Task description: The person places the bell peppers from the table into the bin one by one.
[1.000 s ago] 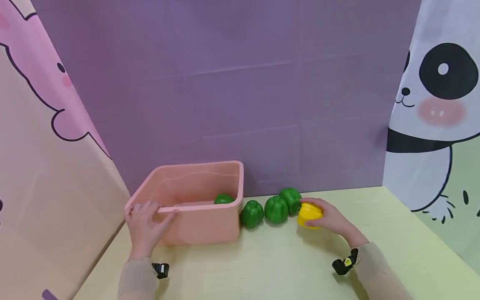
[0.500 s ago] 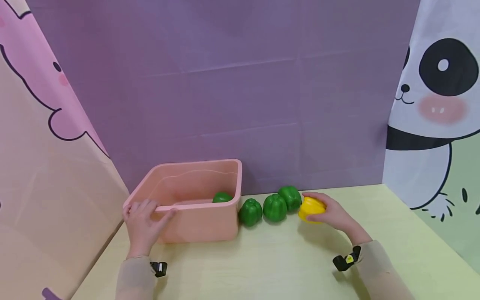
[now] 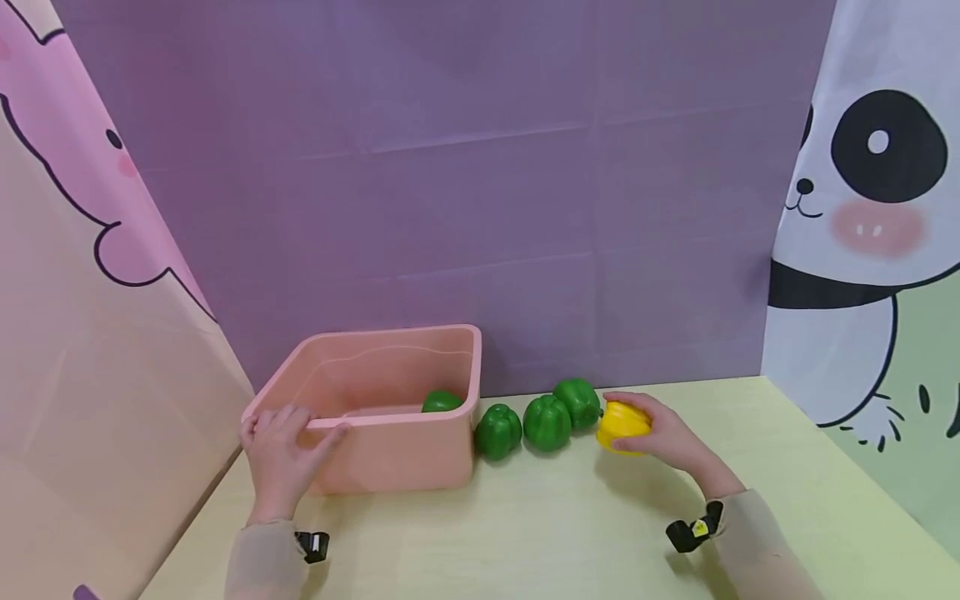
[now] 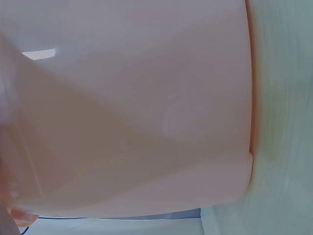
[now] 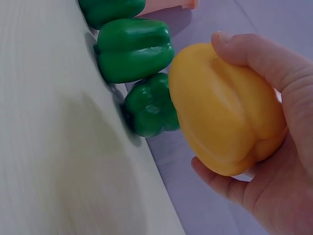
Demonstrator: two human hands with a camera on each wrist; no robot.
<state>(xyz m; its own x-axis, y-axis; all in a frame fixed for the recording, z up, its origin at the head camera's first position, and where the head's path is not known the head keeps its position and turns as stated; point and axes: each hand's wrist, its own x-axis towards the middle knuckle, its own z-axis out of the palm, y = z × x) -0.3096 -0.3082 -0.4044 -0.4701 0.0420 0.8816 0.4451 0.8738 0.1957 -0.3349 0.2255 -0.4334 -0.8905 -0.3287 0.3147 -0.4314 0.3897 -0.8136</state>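
Observation:
In the head view, my left hand holds the near rim of a pink plastic bin at its left corner, fingers over the edge and thumb along the outside. My right hand grips a yellow bell pepper, its shadow falling on the table below. The right wrist view shows the yellow pepper between thumb and fingers. Just left of it are three green bell peppers: a far one, a middle one and one beside the bin. Inside the bin, another green pepper is partly hidden.
The pale wooden table backs onto a purple cloth. Printed panels stand on both sides, a pink figure at left and a panda at right. The bin wall fills most of the left wrist view.
The yellow pepper in my right hand has shifted slightly right, away from the far green pepper. My left hand stays on the bin rim, and the head view has moved a little.

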